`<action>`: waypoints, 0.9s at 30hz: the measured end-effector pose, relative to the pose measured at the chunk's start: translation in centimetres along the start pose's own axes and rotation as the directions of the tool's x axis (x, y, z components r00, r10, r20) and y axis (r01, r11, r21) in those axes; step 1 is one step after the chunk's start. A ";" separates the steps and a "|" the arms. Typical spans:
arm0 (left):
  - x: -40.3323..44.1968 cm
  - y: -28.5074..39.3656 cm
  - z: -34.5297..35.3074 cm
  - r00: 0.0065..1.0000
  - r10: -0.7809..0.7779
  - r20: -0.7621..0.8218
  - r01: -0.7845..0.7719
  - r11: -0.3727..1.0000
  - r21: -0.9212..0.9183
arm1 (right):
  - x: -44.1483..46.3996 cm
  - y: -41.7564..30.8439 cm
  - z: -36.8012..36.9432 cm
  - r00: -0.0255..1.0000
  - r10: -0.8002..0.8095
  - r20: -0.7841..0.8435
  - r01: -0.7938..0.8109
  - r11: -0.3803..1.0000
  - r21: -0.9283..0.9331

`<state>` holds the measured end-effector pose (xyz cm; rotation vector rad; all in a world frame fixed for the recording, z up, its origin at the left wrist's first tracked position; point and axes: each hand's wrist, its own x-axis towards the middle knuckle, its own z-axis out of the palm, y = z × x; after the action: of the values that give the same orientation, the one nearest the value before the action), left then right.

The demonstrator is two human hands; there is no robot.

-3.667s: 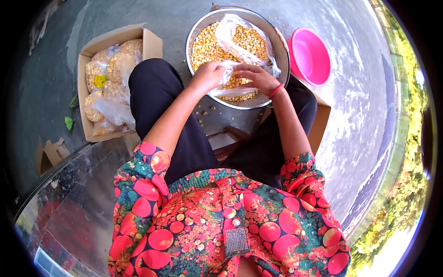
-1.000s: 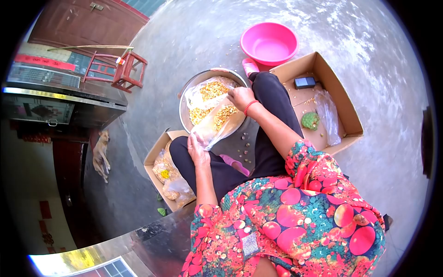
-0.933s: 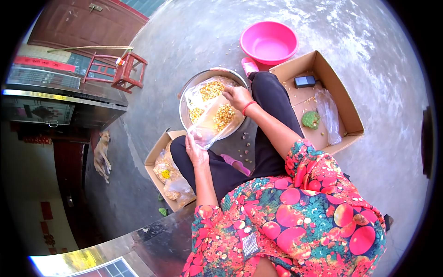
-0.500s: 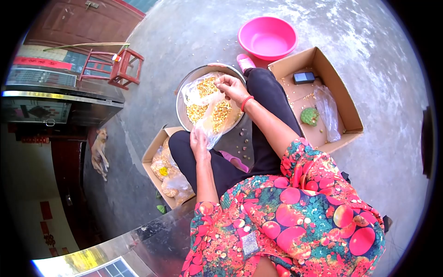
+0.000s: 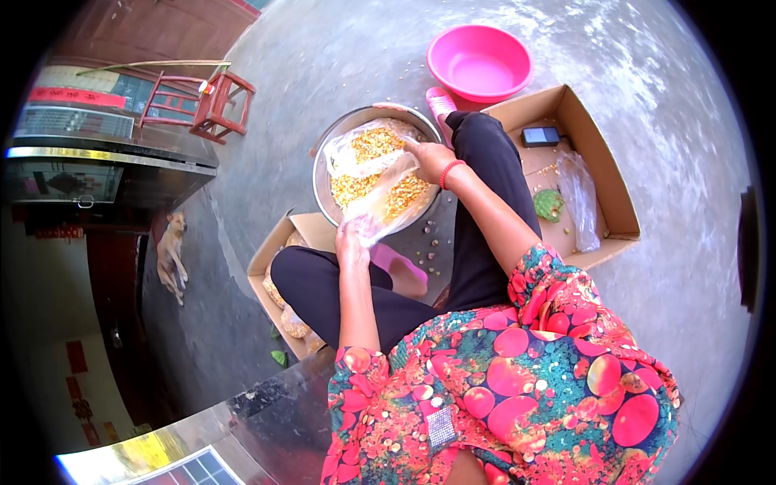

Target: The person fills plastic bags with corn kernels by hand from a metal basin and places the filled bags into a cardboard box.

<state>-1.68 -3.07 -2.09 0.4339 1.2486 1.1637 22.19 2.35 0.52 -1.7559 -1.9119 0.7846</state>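
My left hand (image 5: 353,241) is closed on the near end of a clear plastic bag (image 5: 373,212). The bag stretches over a round metal basin (image 5: 321,187), and yellow corn kernels (image 5: 406,194) show through or beside its film. At the bag's far right edge is my right hand (image 5: 431,159), a red beaded band at its wrist; its fingers are closed on the film. More kernels (image 5: 377,143) lie in the basin on crumpled clear plastic. Some fingertips of both hands are hidden by the plastic.
A pink tub (image 5: 480,63) stands ahead. At right, a cardboard box (image 5: 602,162) holds a dark device (image 5: 540,137), a green object (image 5: 549,205) and clear plastic. Another box (image 5: 260,267) with filled bags is left of my knee. A dog (image 5: 170,255) lies farther left, near a red chair (image 5: 217,105).
My right hand has moved from a pinch above the basin down to the bag's edge. My left hand still holds the bag. My left knee has shifted outward, covering more of the left box.
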 end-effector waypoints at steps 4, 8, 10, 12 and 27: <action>1.4 0.8 1.0 0.997 -0.004 -0.071 -0.009 0.984 -0.177 | 0.8 -0.7 0.3 0.957 0.064 0.282 0.002 0.974 -0.227; 2.0 3.1 1.6 0.999 -0.008 0.039 0.011 0.997 -0.075 | 0.6 -0.4 -0.6 0.920 -0.254 0.299 0.181 0.951 0.252; 1.8 4.7 2.4 0.997 -0.055 0.045 0.053 0.997 0.052 | 0.2 -0.3 -1.7 0.915 -0.252 0.314 0.166 0.947 0.275; 4.3 5.1 -1.0 0.963 -0.164 0.213 0.116 0.968 0.224 | 0.3 -0.1 -1.4 0.935 -0.159 0.317 0.095 0.973 0.210; 2.2 1.9 3.0 0.998 0.058 -0.003 -0.055 0.963 0.262 | 1.2 0.0 0.6 0.999 0.002 -0.049 -0.011 0.984 -0.179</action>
<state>-0.12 0.58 -0.68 0.6646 1.4140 1.0521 21.66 3.50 0.05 -1.8693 -1.9990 0.5815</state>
